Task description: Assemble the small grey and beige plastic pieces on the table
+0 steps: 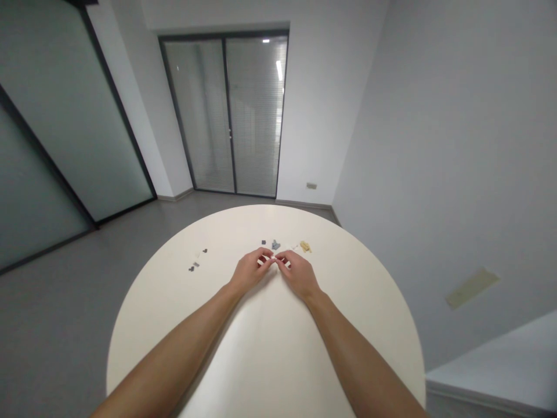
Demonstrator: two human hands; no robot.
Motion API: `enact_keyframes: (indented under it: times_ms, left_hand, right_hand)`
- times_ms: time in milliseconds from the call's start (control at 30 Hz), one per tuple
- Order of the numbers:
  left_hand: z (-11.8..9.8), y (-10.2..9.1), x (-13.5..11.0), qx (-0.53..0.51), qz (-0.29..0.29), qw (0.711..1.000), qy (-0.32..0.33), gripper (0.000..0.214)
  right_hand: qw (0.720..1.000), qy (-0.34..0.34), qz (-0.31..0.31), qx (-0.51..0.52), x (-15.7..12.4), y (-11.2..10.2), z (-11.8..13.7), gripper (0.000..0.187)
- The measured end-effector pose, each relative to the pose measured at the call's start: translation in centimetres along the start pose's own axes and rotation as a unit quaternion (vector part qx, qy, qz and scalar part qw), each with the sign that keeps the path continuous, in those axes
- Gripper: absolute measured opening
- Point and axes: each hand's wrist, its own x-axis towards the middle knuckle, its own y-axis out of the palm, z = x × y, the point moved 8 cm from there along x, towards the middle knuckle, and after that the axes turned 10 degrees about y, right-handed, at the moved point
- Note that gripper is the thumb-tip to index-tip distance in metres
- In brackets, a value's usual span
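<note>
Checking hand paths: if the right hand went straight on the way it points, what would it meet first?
The right hand would probably meet the small white piece first, then the left hand.

The bare left hand [250, 270] and the bare right hand [298, 277] reach forward palms down, knuckles raised. The right hand sits just beside the left hand, and its fingertips [279, 258] curl inward to touch the left hand's fingertips [265, 258] in a tight pinch. The long bare left forearm [167, 354] rises from the lower left, the long bare right forearm [361, 360] from the lower right, both wrists angled inward.
</note>
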Motion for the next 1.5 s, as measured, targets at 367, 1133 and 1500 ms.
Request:
enact_keyframes:
  times_ms: [367,1133,1500]
  left_hand:
    - [0.5,0.2,0.1,-0.014,-0.004,1.0,0.006,0.024]
    - [0.6,0.2,0.0,-0.021,0.002,1.0,0.002,0.021]
    - [1.1,0.5,-0.1,-0.021,0.0,1.0,0.001,0.022]
  right_hand:
    - [1.0,0.0,-0.001,-0.002,0.1,0.2,-0.3,0.015]
    - [1.0,0.018,0.013,0.023,0.1,0.6,-0.9,0.024]
    - [0.999,-0.001,0.037,0.018,0.0,0.9,-0.3,0.024]
